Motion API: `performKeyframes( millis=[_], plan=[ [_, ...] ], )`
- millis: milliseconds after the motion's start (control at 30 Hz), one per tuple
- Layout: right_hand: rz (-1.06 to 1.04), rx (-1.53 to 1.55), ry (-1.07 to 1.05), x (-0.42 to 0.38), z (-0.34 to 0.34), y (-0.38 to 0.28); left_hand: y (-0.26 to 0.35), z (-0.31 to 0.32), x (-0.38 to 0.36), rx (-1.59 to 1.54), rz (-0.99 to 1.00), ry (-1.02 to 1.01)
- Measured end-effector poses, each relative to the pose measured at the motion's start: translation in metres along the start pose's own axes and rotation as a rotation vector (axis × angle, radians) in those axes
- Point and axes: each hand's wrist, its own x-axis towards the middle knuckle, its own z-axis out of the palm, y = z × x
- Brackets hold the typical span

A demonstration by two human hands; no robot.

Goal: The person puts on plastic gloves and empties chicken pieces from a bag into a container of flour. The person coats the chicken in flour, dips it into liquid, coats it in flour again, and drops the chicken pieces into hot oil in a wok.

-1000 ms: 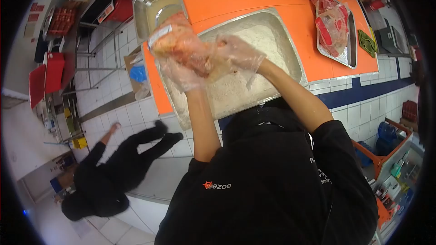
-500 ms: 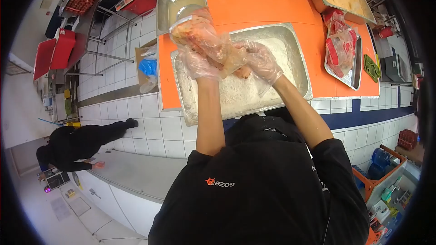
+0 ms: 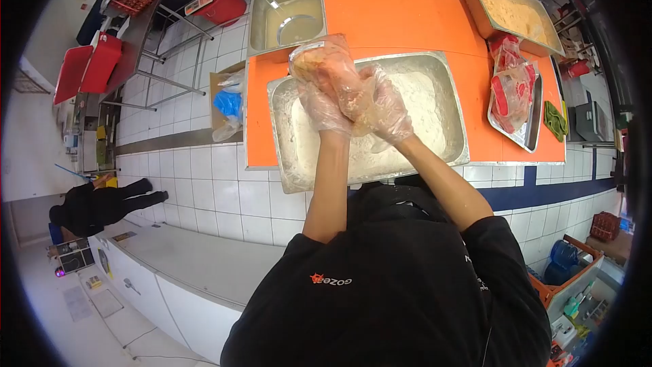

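A clear plastic bag of raw, reddish-orange meat (image 3: 331,61), which looks like marinated chicken, is held between my two hands. My left hand (image 3: 326,109), in a clear plastic glove, is closed around the bag's left and lower side. My gloved right hand (image 3: 388,105) grips its right side near the gathered part, with the fingers partly hidden by plastic. Directly below them is a large metal tray (image 3: 464,137) holding white flour (image 3: 418,95). The bag's upper end reaches over the tray's far edge.
On the orange table (image 3: 394,13) stand a metal pan of cloudy liquid (image 3: 305,10) with a strainer (image 3: 297,29) and a deep pan of orange-tan crumbs (image 3: 513,10). Red-printed bags (image 3: 513,95) lie on a small tray, beside a green cloth (image 3: 555,121). A person (image 3: 95,207) stands at left.
My hands and the bag have shifted slightly right and come closer together. The strainer shows more fully. The person at the left has changed posture, and the whole view has shifted slightly.
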Motion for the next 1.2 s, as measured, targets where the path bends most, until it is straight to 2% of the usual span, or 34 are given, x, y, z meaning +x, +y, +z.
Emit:
performKeyframes(
  millis=[33,67,167,233,267,300,333,400,467,500,533,567,600,633,667,733,767,800,867,933,967,1033,1133,1200],
  plan=[
    [0.028,-0.101,0.092,0.000,0.003,0.002,0.003,0.008,-0.003,-0.031,-0.017,0.020],
    [0.024,-0.099,0.092,0.002,0.003,0.005,0.001,0.007,-0.001,-0.029,-0.015,0.016],
    [0.097,-0.055,0.159,0.002,-0.011,0.014,-0.003,-0.015,0.007,0.198,0.187,0.057],
    [0.116,-0.495,0.039,0.001,-0.032,0.024,0.000,-0.020,0.010,0.260,0.256,-0.053],
    [0.037,-0.603,0.019,-0.004,-0.037,0.025,0.002,-0.017,0.008,0.258,0.257,-0.054],
    [0.033,-0.605,0.021,-0.006,-0.035,0.025,0.008,-0.001,0.001,0.354,0.284,-0.014],
    [0.090,-0.316,-0.011,-0.006,-0.033,0.025,0.011,0.008,-0.002,0.450,0.312,0.025],
    [0.143,-0.029,-0.044,-0.011,-0.026,0.019,0.004,-0.001,0.002,0.363,0.262,0.002],
    [0.024,0.449,0.066,-0.012,-0.007,-0.007,-0.005,-0.015,0.007,0.275,0.218,-0.025],
    [0.018,0.446,0.062,-0.008,0.000,-0.016,-0.008,-0.019,0.005,0.177,0.129,-0.036],
    [-0.117,0.266,0.232,-0.002,0.006,-0.026,-0.012,-0.021,0.004,0.077,0.040,-0.049],
    [-0.191,0.110,0.197,0.001,0.001,-0.032,-0.016,-0.023,0.004,0.068,0.045,-0.052],
    [-0.271,-0.042,0.173,0.004,-0.005,-0.038,-0.017,-0.022,0.002,0.003,-0.037,-0.067],
    [-0.277,-0.047,0.167,0.004,-0.010,-0.031,-0.019,-0.020,0.000,-0.061,-0.118,-0.083],
    [-0.158,0.165,0.084,0.004,-0.012,-0.018,-0.022,-0.020,-0.004,-0.070,-0.111,-0.083],
    [-0.033,0.365,-0.013,0.002,-0.017,-0.007,-0.028,-0.023,-0.013,0.013,-0.070,0.009],
    [-0.098,0.192,0.000,0.002,-0.020,-0.002,-0.030,-0.036,-0.013,0.001,-0.062,0.010],
    [-0.133,0.103,-0.003,0.004,-0.028,0.004,-0.036,-0.058,-0.009,0.286,0.064,-0.121],
    [-0.275,-0.143,0.025,0.011,-0.050,0.023,-0.027,-0.059,-0.018,0.560,0.200,-0.236],
    [-0.390,-0.300,0.037,0.015,-0.075,0.041,0.011,-0.021,-0.035,-0.352,-0.556,-0.204],
    [-0.234,-0.098,0.001,0.013,-0.085,0.048,0.014,-0.018,-0.037,-0.362,-0.541,-0.203],
    [-0.074,0.100,-0.052,0.011,-0.093,0.039,0.021,-0.019,-0.038,-0.261,-0.767,-0.339],
    [0.032,0.003,-0.201,-0.001,-0.104,0.019,0.002,-0.017,-0.038,-0.352,-0.712,-0.250],
    [0.112,0.219,-0.205,-0.017,-0.110,0.015,-0.008,-0.019,-0.030,-0.429,-0.665,-0.198]
  ],
)
